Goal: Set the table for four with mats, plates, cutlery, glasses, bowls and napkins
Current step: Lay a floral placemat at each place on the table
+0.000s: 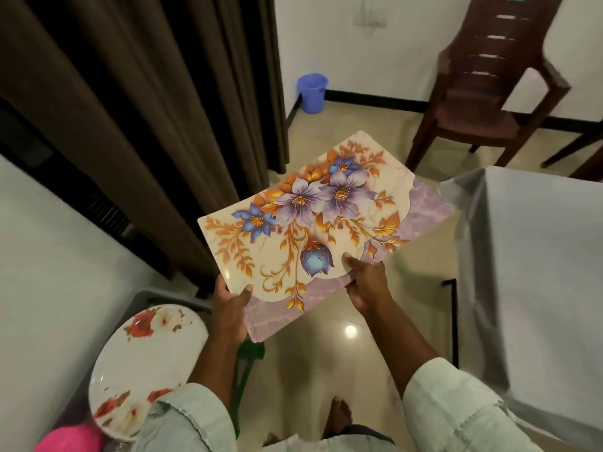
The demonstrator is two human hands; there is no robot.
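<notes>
Brown curtains (130, 109) fill the wall to the far left of the hands, and a glossy tiled floor (326, 353) lies under them. To the right of the right hand stands the desk (538, 256), covered with a pale grey cloth, with nothing on the part that shows. Beyond it, ahead and to the right, is a dark brown chair (483, 102). Below the left hand a stack of white plates with red flowers (146, 367) rests in a grey tub, and a pink thing (68, 440) sits beside it; what it is I cannot tell. A small blue bucket (312, 92) stands far ahead by the wall.

Between both hands is a floral place mat (323, 223), held in the air, apart from the desk. It seems more than one mat lies in the pile, because a purple edge shows beneath. The left hand (230, 309) grips the near left corner, thumb on top. The right hand (367, 282) grips the near edge, also thumb on top.

I judge the task is at its first step, carrying mats. Next, the mats need to go right, onto the desk, one flat at each seat.
</notes>
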